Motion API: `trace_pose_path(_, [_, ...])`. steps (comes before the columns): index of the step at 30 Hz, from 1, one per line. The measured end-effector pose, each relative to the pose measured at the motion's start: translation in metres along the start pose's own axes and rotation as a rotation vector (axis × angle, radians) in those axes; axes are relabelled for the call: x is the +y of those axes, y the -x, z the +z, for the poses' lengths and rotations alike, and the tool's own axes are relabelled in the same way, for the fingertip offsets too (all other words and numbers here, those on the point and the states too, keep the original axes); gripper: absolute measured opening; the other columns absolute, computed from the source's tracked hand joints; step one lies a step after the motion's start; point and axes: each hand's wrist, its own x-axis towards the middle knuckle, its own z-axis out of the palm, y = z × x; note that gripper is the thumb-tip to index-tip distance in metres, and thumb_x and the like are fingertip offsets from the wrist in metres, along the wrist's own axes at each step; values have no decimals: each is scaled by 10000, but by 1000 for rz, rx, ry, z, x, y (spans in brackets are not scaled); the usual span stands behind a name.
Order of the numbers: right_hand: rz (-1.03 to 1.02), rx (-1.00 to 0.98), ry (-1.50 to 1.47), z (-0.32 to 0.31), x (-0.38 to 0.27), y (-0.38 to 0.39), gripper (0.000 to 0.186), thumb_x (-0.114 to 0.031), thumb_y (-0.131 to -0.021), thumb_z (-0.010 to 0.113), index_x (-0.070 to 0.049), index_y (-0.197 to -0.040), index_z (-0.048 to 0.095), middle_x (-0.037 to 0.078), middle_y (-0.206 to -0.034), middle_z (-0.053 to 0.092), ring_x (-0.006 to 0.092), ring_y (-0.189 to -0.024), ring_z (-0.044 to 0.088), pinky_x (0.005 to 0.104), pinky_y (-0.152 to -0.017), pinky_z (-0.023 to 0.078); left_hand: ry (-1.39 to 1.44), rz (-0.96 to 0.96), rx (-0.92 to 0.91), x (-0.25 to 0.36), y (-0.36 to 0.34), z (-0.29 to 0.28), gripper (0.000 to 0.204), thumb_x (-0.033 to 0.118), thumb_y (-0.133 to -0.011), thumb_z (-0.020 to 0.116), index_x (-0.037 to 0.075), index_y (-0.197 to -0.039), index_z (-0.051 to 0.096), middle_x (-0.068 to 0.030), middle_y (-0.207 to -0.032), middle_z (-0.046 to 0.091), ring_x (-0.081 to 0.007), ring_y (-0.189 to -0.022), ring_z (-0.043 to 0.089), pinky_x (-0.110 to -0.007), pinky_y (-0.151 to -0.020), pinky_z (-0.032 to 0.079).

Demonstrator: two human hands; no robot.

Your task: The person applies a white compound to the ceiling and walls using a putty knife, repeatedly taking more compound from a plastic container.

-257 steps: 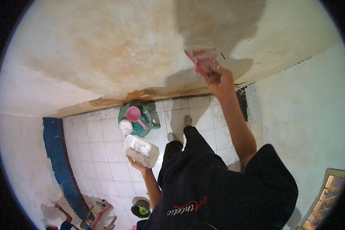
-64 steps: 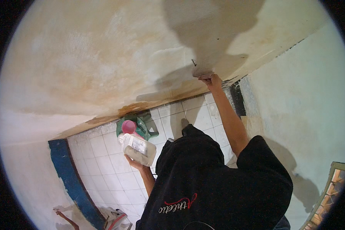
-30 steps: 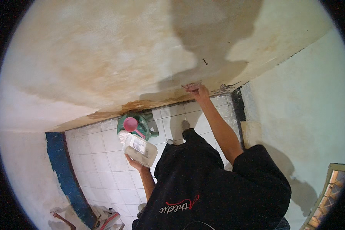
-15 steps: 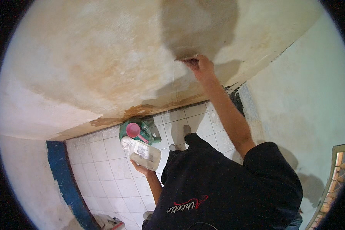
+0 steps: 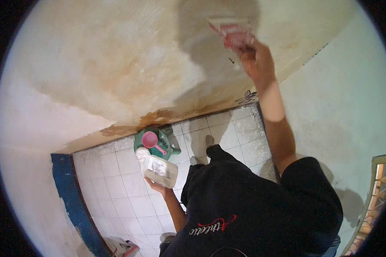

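Observation:
My right hand (image 5: 257, 60) is raised at the stained cream wall (image 5: 98, 60), shut on a blurred pinkish-red flat scraper (image 5: 235, 36), with a small dark nail (image 5: 231, 61) just below. Whether its edge touches the wall I cannot tell. My left hand (image 5: 156, 183) grips a translucent plastic tub of pale paste (image 5: 162, 172) low at the middle. Just beyond the tub a green plastic stool (image 5: 173, 150) carries a pink dipper (image 5: 150, 139) and a white container or bag (image 5: 142, 153), partly hidden by the tub.
White floor tiles (image 5: 120, 188) run beneath me to the wall's foot. A side wall with a dark blue band (image 5: 64, 184) is at left, a pale wall (image 5: 330, 103) with a grilled window (image 5: 373, 197) at right. A pale object with red trim (image 5: 122, 246) lies at bottom left.
My right hand and scraper have moved up the wall from near its foot, swinging rightward over the last half second. The other person's arm seen earlier at lower left is out of view.

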Motion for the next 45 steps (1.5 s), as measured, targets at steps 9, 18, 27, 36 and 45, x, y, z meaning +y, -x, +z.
trace_pose_path(9, [848,479,-644,-80,378,155,210,0,-847,503,98,-1014,584,221,-1072,624,318,-962,632,423,-814,556,-33,110,136,-4,16,2,672,562,-934,399,88,-1409,358,-137,-1398,427,-343,-1257,451,-515,-1024,396])
trace_pose_path(18, [616,248,-386,-63,435,71,267,-12,-881,415,174,-1061,480,338,-1125,559,430,-1020,588,538,-888,505,-86,118,125,3,17,2,663,581,-934,373,93,-1383,396,-133,-1371,460,-343,-1226,479,-512,-1018,405])
trace_pose_path(27, [366,121,-435,2,181,-27,411,45,-902,321,248,-1255,264,384,-1239,439,527,-1169,464,519,-1074,418,-63,74,-1,5,3,-4,682,576,-922,401,91,-1400,385,-126,-1384,449,-330,-1245,461,-497,-1032,385])
trace_pose_path(36, [145,-46,-125,50,34,26,301,8,-903,405,126,-1169,485,259,-1196,552,363,-1096,574,434,-988,482,-57,-3,24,10,8,5,695,574,-926,393,87,-1421,353,-131,-1399,430,-330,-1264,442,-506,-1049,365])
trace_pose_path(45, [791,234,-607,5,378,149,220,32,-850,439,159,-943,594,288,-954,629,409,-956,628,501,-913,530,3,33,80,15,27,24,651,539,-947,381,80,-1408,371,-135,-1371,466,-339,-1247,464,-497,-1048,375])
